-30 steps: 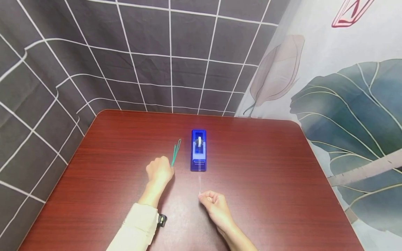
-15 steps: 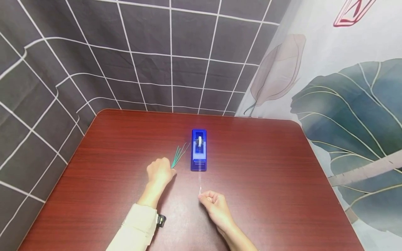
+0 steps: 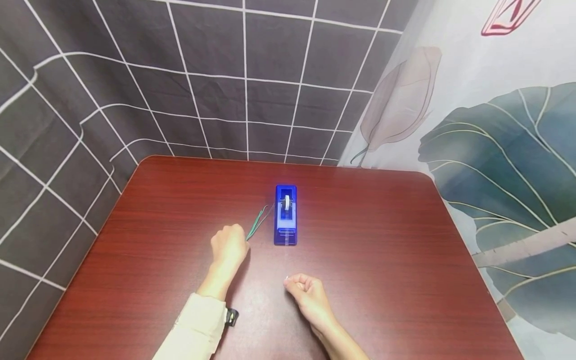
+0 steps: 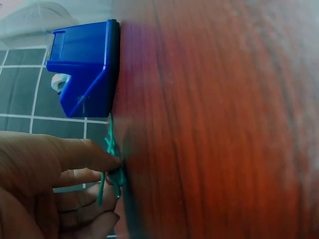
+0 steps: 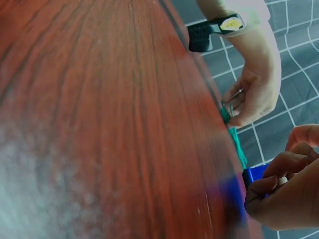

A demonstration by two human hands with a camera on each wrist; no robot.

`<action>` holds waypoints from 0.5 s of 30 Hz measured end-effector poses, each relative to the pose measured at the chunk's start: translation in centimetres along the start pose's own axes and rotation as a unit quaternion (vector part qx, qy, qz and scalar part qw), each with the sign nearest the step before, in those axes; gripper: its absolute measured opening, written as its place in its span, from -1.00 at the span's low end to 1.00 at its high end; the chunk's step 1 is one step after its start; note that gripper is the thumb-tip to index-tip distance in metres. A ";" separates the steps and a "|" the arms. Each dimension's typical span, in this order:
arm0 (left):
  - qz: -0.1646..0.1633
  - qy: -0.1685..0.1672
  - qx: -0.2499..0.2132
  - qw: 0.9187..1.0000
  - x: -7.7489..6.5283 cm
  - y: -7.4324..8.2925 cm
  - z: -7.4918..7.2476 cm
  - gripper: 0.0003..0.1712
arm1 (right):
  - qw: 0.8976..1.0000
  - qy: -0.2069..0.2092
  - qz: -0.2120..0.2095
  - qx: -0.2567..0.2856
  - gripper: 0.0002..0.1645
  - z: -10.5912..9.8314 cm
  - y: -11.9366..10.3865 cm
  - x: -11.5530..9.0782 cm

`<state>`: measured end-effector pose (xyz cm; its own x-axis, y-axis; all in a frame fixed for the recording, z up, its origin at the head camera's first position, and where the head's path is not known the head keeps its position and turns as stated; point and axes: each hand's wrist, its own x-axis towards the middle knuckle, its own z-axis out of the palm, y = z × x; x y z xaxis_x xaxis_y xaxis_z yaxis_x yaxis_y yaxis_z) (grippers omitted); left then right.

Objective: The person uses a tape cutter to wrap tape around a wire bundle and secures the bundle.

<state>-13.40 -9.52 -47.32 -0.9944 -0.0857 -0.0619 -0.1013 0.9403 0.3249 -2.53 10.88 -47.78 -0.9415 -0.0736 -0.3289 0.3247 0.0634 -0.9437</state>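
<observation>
My left hand (image 3: 228, 245) pinches a small bundle of thin green strands (image 3: 256, 225), like cord or coated wire. In the left wrist view the thumb and fingers close on the strands (image 4: 112, 144), low over the tabletop, with loose ends poking out. Beyond them stands a blue tape dispenser (image 3: 285, 223) with a white-cored roll (image 3: 287, 202). My right hand (image 3: 311, 298), nearer the front, pinches a small bit of clear tape (image 3: 286, 278) between thumb and forefinger. Most of that tape is too faint to make out. In the right wrist view the right fingers partly cover the dispenser (image 5: 257, 172).
The reddish-brown wooden table (image 3: 369, 250) spreads around both hands. Behind it hangs a dark grey cloth (image 3: 216, 90) with a white grid, and at the right a pale curtain (image 3: 459, 65) with leaf prints. A black strap (image 3: 231, 316) is on the left wrist.
The clear strip that ran from the dispenser to my right fingers no longer shows between them. The green strands' far ends have swung right, toward the dispenser. Both hands have stayed nearly in place.
</observation>
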 end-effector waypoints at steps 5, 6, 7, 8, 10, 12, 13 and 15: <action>0.004 0.000 -0.005 1.000 0.0 0.0 0.2 -0.71 | 1.000 -0.001 -0.001 -0.002 -0.72 -0.1 0.0 0.0; 0.006 -0.002 -0.006 1.000 0.0 0.0 0.2 -0.70 | 1.000 -0.002 -0.001 -0.002 -0.72 -0.1 0.0 0.0; 0.008 -0.006 -0.006 1.000 0.0 0.0 0.2 -0.70 | 1.000 -0.002 -0.003 -0.004 -0.72 -0.1 0.0 0.0; 0.010 -0.010 -0.006 1.000 0.0 0.0 0.2 -0.71 | 1.000 -0.002 -0.004 -0.006 -0.71 -0.1 0.0 0.0; 0.012 -0.024 -0.005 1.000 -0.1 0.0 0.2 -0.73 | 1.000 -0.003 -0.006 -0.009 -0.72 -0.2 0.1 0.0; 0.013 -0.039 -0.007 0.999 -0.2 0.0 0.1 -0.76 | 1.000 -0.004 -0.007 -0.011 -0.72 -0.2 0.0 -0.1; 0.014 -0.042 -0.007 0.999 -0.2 0.1 0.0 -0.78 | 1.000 -0.004 -0.007 -0.012 -0.73 -0.2 0.0 -0.1; 0.016 -0.046 -0.011 0.999 -0.3 0.1 0.0 -0.80 | 1.000 -0.005 -0.007 -0.012 -0.73 -0.3 0.0 0.0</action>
<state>-13.11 -9.41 -47.22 -0.9902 -0.0241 -0.1379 -0.0713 0.9345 0.3487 -2.53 11.17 -47.71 -0.9451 -0.0855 -0.3153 0.3084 0.0852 -0.9474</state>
